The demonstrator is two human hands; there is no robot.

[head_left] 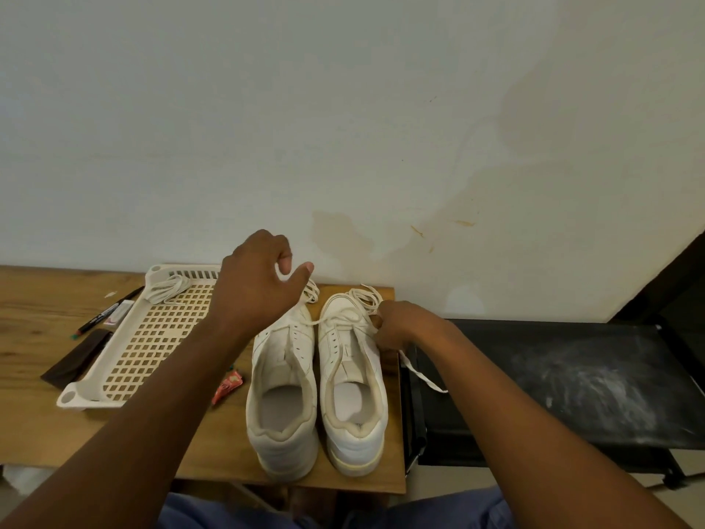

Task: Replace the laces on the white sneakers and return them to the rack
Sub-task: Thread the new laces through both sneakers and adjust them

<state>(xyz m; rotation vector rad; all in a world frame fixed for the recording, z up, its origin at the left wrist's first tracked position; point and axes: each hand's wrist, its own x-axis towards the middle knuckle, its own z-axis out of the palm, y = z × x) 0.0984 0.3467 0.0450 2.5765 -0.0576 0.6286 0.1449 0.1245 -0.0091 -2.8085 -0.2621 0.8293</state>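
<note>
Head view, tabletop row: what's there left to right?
Brown pouch → marker pen → perforated tray → red wrapper → left sneaker → right sneaker → black stand.

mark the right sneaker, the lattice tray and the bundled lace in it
right sneaker [353,379]: head view, on its tongue.
lattice tray [150,337]: head view, on its perforated floor.
bundled lace [168,289]: head view, on the coil's middle.

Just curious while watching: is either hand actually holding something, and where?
The right hand pinches the lace beside the right sneaker's eyelets. The left hand hovers, holding nothing.
</note>
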